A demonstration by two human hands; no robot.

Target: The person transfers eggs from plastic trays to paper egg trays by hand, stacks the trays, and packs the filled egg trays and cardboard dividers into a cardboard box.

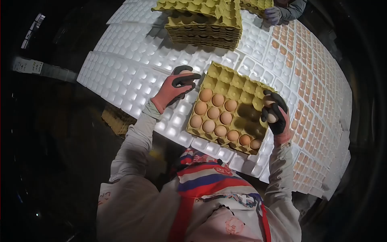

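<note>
A yellow egg tray [225, 82] lies in front of me, with several brown eggs [215, 113] in its left and near rows and bare cups at its far side. My left hand [175, 88], in a red and black glove, is left of the tray with its fingers closed round an egg [186, 72]. At the tray's right edge my right hand [278, 115], gloved alike, grips eggs [271, 117] between fingers and palm; the fingers partly hide them.
White foam trays [129, 74] cover the surface. Beyond stands a stack of yellow trays [203, 34]. White trays filled with eggs [308, 121] extend along the right. At the top right, another person's gloved hand [273, 15] is beside a yellow tray.
</note>
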